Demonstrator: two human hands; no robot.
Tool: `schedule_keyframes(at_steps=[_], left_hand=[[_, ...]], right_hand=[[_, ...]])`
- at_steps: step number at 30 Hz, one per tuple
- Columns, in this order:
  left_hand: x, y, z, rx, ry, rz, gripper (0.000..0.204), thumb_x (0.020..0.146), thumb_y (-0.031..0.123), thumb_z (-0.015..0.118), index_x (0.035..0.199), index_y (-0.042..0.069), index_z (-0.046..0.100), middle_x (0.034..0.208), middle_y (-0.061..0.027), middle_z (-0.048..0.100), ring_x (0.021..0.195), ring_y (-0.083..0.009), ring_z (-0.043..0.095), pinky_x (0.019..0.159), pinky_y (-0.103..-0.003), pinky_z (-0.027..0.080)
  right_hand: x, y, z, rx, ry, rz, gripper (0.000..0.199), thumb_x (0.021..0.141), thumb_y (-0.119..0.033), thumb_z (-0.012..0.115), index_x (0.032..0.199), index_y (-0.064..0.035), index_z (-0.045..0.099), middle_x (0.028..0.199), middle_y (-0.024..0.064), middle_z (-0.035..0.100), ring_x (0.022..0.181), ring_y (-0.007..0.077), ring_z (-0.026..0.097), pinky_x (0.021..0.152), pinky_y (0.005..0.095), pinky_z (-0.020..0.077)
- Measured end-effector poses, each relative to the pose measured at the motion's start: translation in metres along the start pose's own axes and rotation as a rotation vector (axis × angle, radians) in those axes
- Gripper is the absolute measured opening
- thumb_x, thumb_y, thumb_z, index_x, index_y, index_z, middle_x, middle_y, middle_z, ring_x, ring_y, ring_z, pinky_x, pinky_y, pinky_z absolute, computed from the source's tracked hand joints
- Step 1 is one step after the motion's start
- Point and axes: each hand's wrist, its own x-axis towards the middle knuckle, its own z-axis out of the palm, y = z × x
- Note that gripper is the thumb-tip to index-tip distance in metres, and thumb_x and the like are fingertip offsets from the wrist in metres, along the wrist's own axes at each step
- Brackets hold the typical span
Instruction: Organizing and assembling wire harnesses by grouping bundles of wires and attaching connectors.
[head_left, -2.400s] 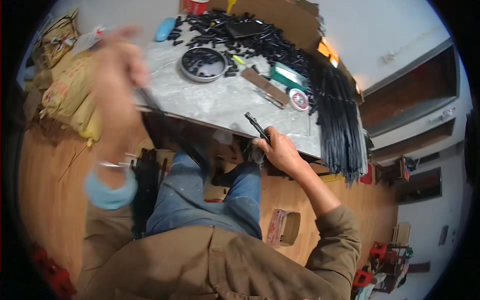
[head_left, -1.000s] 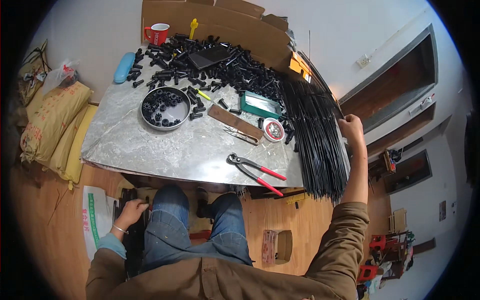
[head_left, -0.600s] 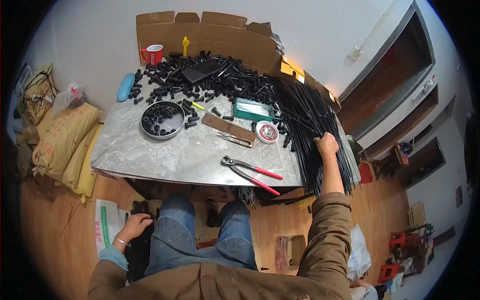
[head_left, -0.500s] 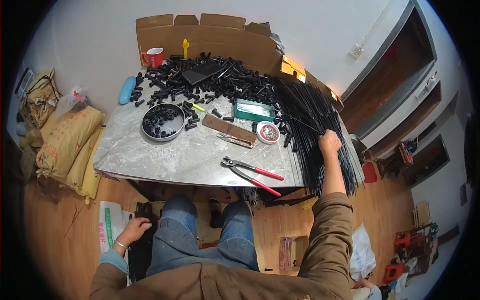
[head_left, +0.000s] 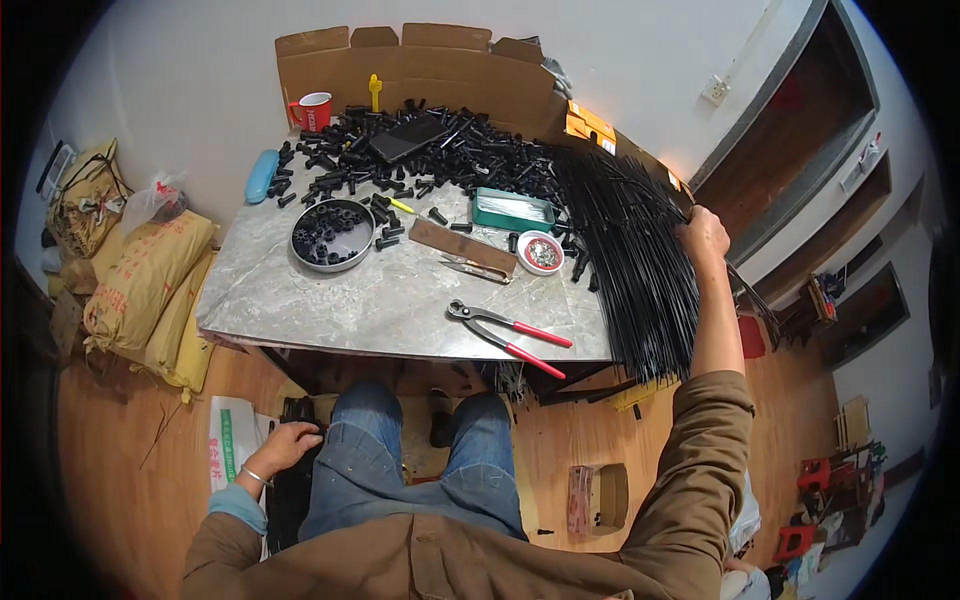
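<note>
My right hand (head_left: 704, 236) is closed on thin black rods at the right edge of a large spread of such rods (head_left: 635, 270), which lies over the table's right side. A few rod ends stick out below and right of that hand. Down beside my left thigh, my left hand (head_left: 283, 447) has its fingers drawn together, their tips by a dark bundle (head_left: 292, 495); what they hold, if anything, is too small to tell. Pincers (head_left: 510, 338) with red handles rest near the table's front edge. Left of the rods sit a green tray of pale thin pieces (head_left: 512, 210) and a white bowl of small metal bits (head_left: 540, 254).
Black bolt-like parts (head_left: 470, 150) are heaped at the back against a cardboard screen (head_left: 440, 75), a dark flat device (head_left: 408, 138) on them. A round tin (head_left: 333, 262) holds black pieces. Also there: a red mug (head_left: 315, 112), a blue case (head_left: 262, 176), a brown strip (head_left: 455, 245). Sacks (head_left: 150, 280) stand left.
My right hand has moved right and away from me, from over the rods to their right edge. My left hand has shifted slightly up and right, toward my thigh. The view has shifted slightly.
</note>
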Motion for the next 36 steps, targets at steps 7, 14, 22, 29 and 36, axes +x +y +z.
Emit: schedule_keyframes(at_steps=[7,14,22,29,36], left_hand=[[-0.006,0.007,-0.012,0.062,-0.055,0.031,0.037,0.086,0.03,0.062,0.106,-0.001,0.064,0.103,-0.021,0.065,0.098,-0.0376,0.061,0.084,-0.039,0.049],[0.007,0.077,-0.025,0.039,-0.099,0.247,0.035,0.09,0.025,0.059,0.115,0.0,0.061,0.108,-0.0179,0.066,0.102,-0.0269,0.062,0.087,-0.034,0.048],[0.052,0.316,-0.034,-0.858,-0.483,0.497,0.046,0.1,0.035,0.044,0.128,-0.001,0.05,0.111,-0.0116,0.062,0.103,-0.0175,0.06,0.089,-0.031,0.05],[0.105,0.386,-0.03,-1.268,0.001,0.511,0.035,0.095,0.037,0.057,0.093,0.003,0.062,0.078,0.0004,0.058,0.073,-0.0087,0.054,0.065,-0.024,0.045],[0.128,0.399,-0.115,-1.284,0.124,0.731,0.034,0.097,0.036,0.051,0.099,0.003,0.058,0.075,-0.0031,0.061,0.065,-0.0155,0.062,0.062,-0.029,0.053]], right_hand=[[0.001,-0.002,-0.065,0.023,0.074,-0.019,0.029,0.078,-0.026,0.064,0.102,-0.0083,0.065,0.104,0.0162,0.067,0.1,0.0335,0.064,0.082,0.0432,0.0507],[-0.006,-0.007,-0.118,0.053,0.193,-0.046,0.028,0.086,-0.028,0.059,0.097,-0.0039,0.067,0.101,0.0191,0.067,0.1,0.036,0.062,0.08,0.044,0.0495],[-0.095,-0.091,-0.143,0.374,0.233,-0.611,0.026,0.086,-0.016,0.055,0.077,0.0081,0.055,0.058,0.0195,0.05,0.053,0.0227,0.052,0.053,0.0395,0.0415],[-0.196,-0.145,-0.082,0.808,0.054,-0.714,0.019,0.086,-0.007,0.063,0.099,-0.0003,0.051,0.064,0.0122,0.059,0.055,0.0182,0.058,0.052,0.0327,0.0472],[-0.222,-0.197,-0.04,1.687,-0.747,-0.513,0.022,0.096,-0.022,0.054,0.09,-0.0008,0.055,0.062,0.0003,0.05,0.049,0.0085,0.046,0.044,0.0237,0.0393]])
